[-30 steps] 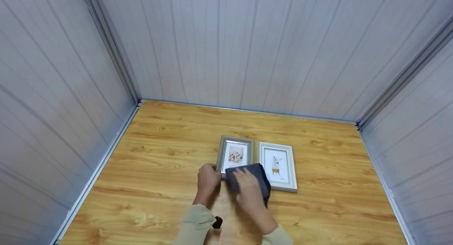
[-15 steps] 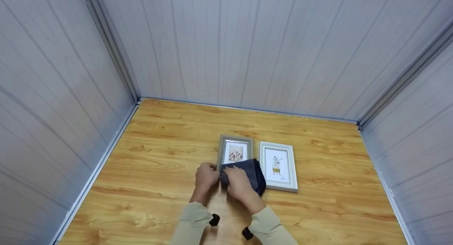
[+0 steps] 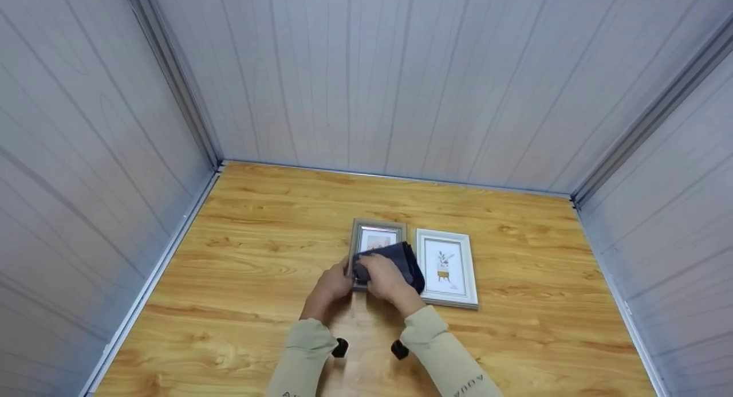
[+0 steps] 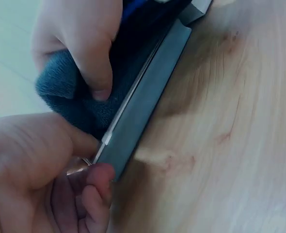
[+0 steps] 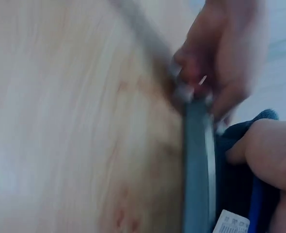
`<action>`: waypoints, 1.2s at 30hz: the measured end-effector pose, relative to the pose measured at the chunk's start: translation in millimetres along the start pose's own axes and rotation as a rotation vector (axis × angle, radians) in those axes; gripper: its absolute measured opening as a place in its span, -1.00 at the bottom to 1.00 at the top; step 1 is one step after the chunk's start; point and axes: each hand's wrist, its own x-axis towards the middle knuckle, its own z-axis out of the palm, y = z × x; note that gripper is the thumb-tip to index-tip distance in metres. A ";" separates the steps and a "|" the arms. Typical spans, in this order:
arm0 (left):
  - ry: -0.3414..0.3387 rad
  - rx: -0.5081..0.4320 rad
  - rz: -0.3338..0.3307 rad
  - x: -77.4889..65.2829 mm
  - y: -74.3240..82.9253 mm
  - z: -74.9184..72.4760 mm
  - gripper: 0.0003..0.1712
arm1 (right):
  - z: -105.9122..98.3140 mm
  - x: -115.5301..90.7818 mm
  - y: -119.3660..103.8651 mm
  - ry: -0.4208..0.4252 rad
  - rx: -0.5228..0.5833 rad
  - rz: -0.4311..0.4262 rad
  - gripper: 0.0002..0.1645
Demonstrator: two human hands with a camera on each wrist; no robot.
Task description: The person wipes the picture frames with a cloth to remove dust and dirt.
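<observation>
A grey-brown picture frame [image 3: 379,223] lies flat on the wood-grain surface, its flower picture partly hidden. My left hand [image 3: 333,283] holds that frame at its lower left corner; in the left wrist view thumb and fingers pinch the frame's side [image 4: 150,97]. My right hand [image 3: 388,279] grips a folded dark blue-grey cloth [image 3: 403,262] on the frame's lower part. The thumb presses into the fuzzy cloth [image 4: 60,77] close to the frame's edge. A white label [image 5: 231,224] shows on the cloth in the right wrist view, which is blurred.
Just right of the grey-brown frame, a white picture frame [image 3: 471,271] with a plant picture lies flat. Pale panel walls [image 3: 372,87] enclose the wood-grain surface [image 3: 257,242] at the back and both sides. A black device [image 3: 400,349] sits at each wrist.
My right hand has slid the cloth up and left over the grey-brown frame, covering more of its picture. The left hand stays at the lower left corner.
</observation>
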 end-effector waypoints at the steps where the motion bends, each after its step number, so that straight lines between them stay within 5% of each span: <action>1: -0.001 -0.003 0.009 0.0 0.0 0.5 -0.38 | 1.1 1.5 1.4 0.002 -0.034 -0.010 -0.56; 9: 0.012 -0.014 -0.021 1.7 0.1 5.3 -0.41 | 0.2 -11.7 -5.9 -0.116 -0.210 -0.051 -0.44; 17: -0.043 -0.060 -0.063 2.6 -1.0 -0.7 -0.36 | 0.0 17.3 -0.1 -0.185 -0.307 0.046 -0.26; 27: 0.004 0.009 -0.033 0.6 -2.5 -2.9 -0.39 | -6.2 10.7 -16.0 -0.236 -0.323 -0.040 -0.47; 36: 0.000 -0.038 -0.085 -2.4 -0.3 1.8 -0.38 | -5.2 54.3 15.5 -0.289 -0.318 0.119 -0.47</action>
